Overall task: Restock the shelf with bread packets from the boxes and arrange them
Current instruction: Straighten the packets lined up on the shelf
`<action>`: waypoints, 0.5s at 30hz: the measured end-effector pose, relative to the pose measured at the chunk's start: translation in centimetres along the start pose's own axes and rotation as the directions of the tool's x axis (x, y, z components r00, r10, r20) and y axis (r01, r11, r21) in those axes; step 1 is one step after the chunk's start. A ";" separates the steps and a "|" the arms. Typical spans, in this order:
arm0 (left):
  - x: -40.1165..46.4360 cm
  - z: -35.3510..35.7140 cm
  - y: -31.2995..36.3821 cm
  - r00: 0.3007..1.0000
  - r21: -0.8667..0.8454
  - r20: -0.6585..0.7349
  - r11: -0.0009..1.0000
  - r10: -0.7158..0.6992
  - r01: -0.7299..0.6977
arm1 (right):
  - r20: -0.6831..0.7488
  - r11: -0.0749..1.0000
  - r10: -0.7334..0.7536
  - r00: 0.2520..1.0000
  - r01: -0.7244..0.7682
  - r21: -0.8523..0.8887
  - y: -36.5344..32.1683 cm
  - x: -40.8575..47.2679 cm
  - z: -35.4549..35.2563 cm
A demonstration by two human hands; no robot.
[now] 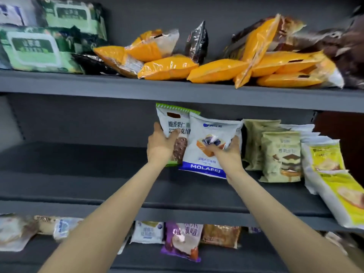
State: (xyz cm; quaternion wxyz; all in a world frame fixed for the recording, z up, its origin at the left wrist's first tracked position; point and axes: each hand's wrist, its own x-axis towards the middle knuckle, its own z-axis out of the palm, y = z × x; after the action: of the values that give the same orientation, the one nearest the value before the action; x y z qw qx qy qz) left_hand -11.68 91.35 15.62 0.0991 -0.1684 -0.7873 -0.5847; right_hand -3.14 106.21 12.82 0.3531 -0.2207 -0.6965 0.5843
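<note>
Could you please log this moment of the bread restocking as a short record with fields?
activity: standing bread packets on the middle shelf
left hand: holds green-edged chocolate packet, upright
right hand: grips white-and-blue MOLAFEI packet, overlapping the chocolate packet's front
right neighbours: pale green packets, then yellow-and-white packets
middle shelf, left part: bare
top shelf: orange packets piled loosely, green packs at left
bottom shelf: mixed packets, blurred
</note>
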 end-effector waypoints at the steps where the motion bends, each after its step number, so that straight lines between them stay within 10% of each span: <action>1: 0.3 0.7 0.2 1.000 0.039 -0.015 0.999 0.006 -0.005 | -0.020 0.997 -0.039 0.999 0.037 -0.072 0.4 1.3 -0.6; 11: 3.1 4.5 -0.1 0.988 0.036 -0.032 0.988 0.150 -0.148 | 0.009 0.892 -0.181 0.984 0.167 -0.420 4.3 10.1 -3.6; 15: 3.6 4.9 -1.3 0.991 -0.059 0.039 0.991 0.127 -0.124 | 0.011 0.537 -0.313 0.950 0.186 -0.823 6.4 10.6 -3.2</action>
State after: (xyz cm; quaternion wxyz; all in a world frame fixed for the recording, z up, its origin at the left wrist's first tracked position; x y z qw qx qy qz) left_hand -15.33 96.20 14.31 0.1140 -0.2329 -0.7605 -0.5954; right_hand -8.31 117.36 9.29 0.3386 -0.2958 -0.8844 0.1252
